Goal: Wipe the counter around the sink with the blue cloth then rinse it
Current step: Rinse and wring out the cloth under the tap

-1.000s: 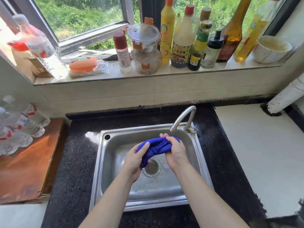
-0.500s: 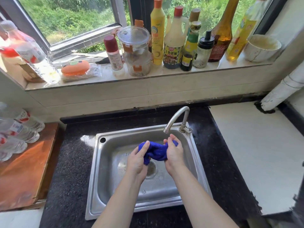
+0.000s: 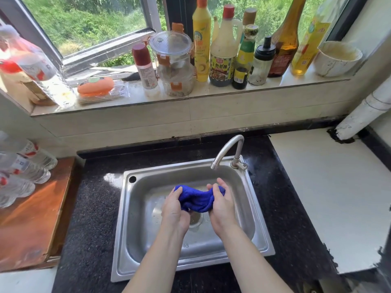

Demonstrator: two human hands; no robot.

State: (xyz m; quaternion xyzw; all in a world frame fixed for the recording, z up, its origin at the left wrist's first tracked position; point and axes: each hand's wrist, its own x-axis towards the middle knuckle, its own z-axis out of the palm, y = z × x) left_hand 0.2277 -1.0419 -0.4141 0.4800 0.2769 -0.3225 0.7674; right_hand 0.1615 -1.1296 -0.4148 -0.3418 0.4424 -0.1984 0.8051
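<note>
The blue cloth [image 3: 197,199] is bunched up and held over the middle of the steel sink [image 3: 135,227], just above the drain [image 3: 195,218]. My left hand [image 3: 174,210] grips its left end and my right hand [image 3: 222,203] grips its right end. Both hands are closed on the cloth, which sags a little between them. The curved tap [image 3: 227,152] stands at the sink's back right, its spout above and slightly behind my right hand. No stream of water is visible. Black speckled counter [image 3: 93,208] surrounds the sink.
A windowsill behind the sink carries several bottles [image 3: 222,51], a clear lidded jar [image 3: 173,64], an orange case [image 3: 95,87] and a white bowl [image 3: 337,59]. Water bottles [image 3: 23,166] lie on a wooden board [image 3: 31,218] at left. A white surface [image 3: 338,187] and pipe [image 3: 368,106] are at right.
The cloth has been stretched wider between my hands, which moved slightly apart and lower over the drain. The view has shifted a little.
</note>
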